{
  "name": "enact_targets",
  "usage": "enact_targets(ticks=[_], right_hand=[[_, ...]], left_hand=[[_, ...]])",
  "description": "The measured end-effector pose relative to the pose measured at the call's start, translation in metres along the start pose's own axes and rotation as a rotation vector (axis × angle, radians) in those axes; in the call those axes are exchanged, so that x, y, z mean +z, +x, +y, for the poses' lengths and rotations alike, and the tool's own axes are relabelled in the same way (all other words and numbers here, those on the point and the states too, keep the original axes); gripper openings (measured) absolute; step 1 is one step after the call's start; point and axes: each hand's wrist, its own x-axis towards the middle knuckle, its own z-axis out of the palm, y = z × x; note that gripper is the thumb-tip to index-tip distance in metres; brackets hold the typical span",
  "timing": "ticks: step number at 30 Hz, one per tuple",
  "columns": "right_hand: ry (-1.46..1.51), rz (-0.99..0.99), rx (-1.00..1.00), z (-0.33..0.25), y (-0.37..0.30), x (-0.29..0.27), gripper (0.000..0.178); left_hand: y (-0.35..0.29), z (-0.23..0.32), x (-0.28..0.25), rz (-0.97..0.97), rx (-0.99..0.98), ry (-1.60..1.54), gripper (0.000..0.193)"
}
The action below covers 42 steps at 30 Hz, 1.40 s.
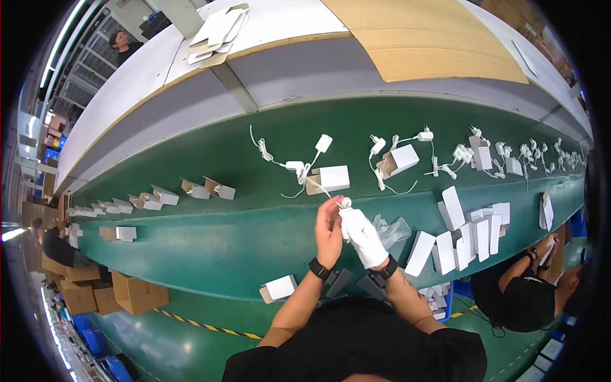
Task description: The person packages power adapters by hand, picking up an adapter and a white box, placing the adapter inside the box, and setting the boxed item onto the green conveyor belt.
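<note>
My bare left hand is closed, its fingertips on a white cable that runs up past an open white box. Close beside it, my right hand wears a white glove, also closed at the cable; a small whitish round part shows at the fingertips, too small to name. Beyond my hands lie one white power adapter and another white adapter with cables. Clear plastic bags lie right of the glove.
White boxes stand clustered at right. More adapters and boxes line the green conveyor belt; open boxes stand at left. A lone box lies by the near edge. A co-worker sits at right. Cardboard covers the shelf.
</note>
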Motion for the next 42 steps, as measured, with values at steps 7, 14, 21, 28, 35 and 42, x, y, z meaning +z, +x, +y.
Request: enact_targets(ticks=[7,14,21,28,35,42], right_hand=[[-0.063,0.322,-0.019,-0.008,0.011,-0.038,0.041],[-0.399,0.587,-0.288,-0.049,-0.017,-0.055,0.053],[-0.549,0.511,-0.253,-0.061,-0.048,-0.048,0.062],[-0.883,0.412,-0.233,-0.088,-0.048,-0.045,0.058],[-1.238,-0.017,-0.116,-0.08,-0.015,-0.04,0.055],[-1.756,-0.57,-0.495,-0.067,0.007,-0.021,0.045]], left_hand=[[0.025,-0.094,-0.032,0.291,-0.616,-0.288,0.067],[0.164,-0.136,0.003,0.794,-1.216,0.417,0.105],[0.207,-0.16,-0.038,0.978,-1.168,0.336,0.095],[0.099,-0.063,-0.059,-0.108,-0.642,0.461,0.078],[0.047,0.029,-0.058,-0.495,0.199,1.339,0.071],[0.025,0.057,-0.066,-0.653,0.055,1.13,0.072]])
